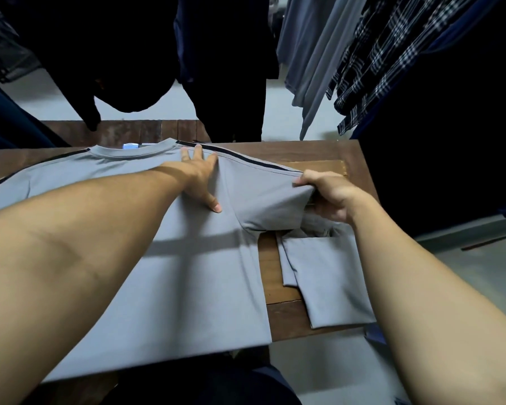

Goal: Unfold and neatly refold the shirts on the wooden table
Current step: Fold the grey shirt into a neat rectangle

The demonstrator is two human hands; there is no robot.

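Grey T-shirt (187,273), spread across wooden table (281,317), hem overhanging near edge; soft, light, limp, probably best taken at sleeve (269,197) hem; left hand (199,179) flat, fingers spread, pressing shoulder; right hand (330,197) pinching that hem near right edge

Presses grey shirt (187,273) flat near collar (135,152) with left hand (200,176); pinches its sleeve (266,194) with right hand (330,197), seemingly just above the tabletop (270,267).

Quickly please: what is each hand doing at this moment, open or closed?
Left hand: open, fingers pressing flat on the grey T-shirt.
Right hand: closed, gripping the sleeve of that T-shirt.
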